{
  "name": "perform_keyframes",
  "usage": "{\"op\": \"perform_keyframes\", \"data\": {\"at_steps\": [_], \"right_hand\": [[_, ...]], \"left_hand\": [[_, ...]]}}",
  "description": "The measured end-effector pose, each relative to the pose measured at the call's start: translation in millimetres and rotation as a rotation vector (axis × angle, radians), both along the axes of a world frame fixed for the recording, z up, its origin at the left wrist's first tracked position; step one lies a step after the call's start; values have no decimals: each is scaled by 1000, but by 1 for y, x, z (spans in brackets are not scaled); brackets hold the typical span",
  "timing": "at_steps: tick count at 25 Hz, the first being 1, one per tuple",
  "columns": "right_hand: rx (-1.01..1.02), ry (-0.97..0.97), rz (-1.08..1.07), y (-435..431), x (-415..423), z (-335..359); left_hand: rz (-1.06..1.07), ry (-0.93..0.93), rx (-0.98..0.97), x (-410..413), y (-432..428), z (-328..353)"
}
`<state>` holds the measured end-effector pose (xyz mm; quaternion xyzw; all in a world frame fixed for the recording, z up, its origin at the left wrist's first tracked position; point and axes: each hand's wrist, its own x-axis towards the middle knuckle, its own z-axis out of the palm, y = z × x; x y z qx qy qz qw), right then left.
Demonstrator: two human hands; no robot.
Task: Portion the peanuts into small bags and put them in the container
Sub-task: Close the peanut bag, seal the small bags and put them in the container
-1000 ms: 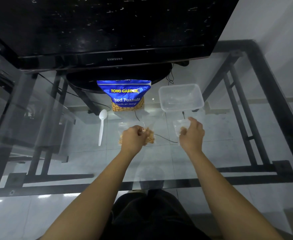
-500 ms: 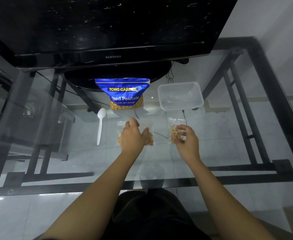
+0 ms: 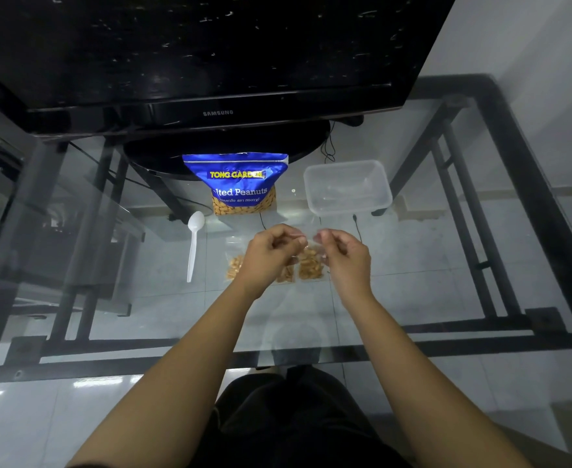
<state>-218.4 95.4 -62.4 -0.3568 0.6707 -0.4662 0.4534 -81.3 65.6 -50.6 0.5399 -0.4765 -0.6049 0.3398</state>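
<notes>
- Top of bag [image 3: 311,253] with peanuts [image 3: 309,269] pinched by left hand [image 3: 271,253] and right hand [image 3: 345,256].
- Partly under left hand: second bag [image 3: 235,267], filled.
- Beyond: tub [image 3: 347,197], pack [image 3: 240,184], spoon [image 3: 194,246].

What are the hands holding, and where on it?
The left hand and right hand pinch the top edge of a small clear bag of peanuts.

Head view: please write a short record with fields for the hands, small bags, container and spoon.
left hand: pinches top of held bag
right hand: pinches the same top
second bag: on glass table, partly under left hand
container: open, no bag inside
spoon: lies left of bags
peanut pack: upright behind bags
</notes>
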Motion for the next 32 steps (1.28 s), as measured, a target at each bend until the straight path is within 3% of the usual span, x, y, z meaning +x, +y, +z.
{"op": "perform_keyframes", "data": {"at_steps": [11,15,22,25,28,30,32], "right_hand": [[-80,201,12,-2,8,4],[-61,307,-17,-1,4,2],[-44,313,-46,-4,-2,0],[13,234,-36,-5,-2,-4],[154,-145,-80,-10,1,1],[237,-399,-111,-13,1,4],[257,-419,-135,-16,-1,-3]], "left_hand": [[-85,-363,-274,-3,-9,8],[-119,-455,-272,-2,-10,8],[-147,-499,-214,7,-16,5],[-92,-471,-183,10,-15,5],[-9,-319,-44,9,-10,2],[-66,-182,139,8,-2,-5],[-84,-136,215,6,7,-15]]}}
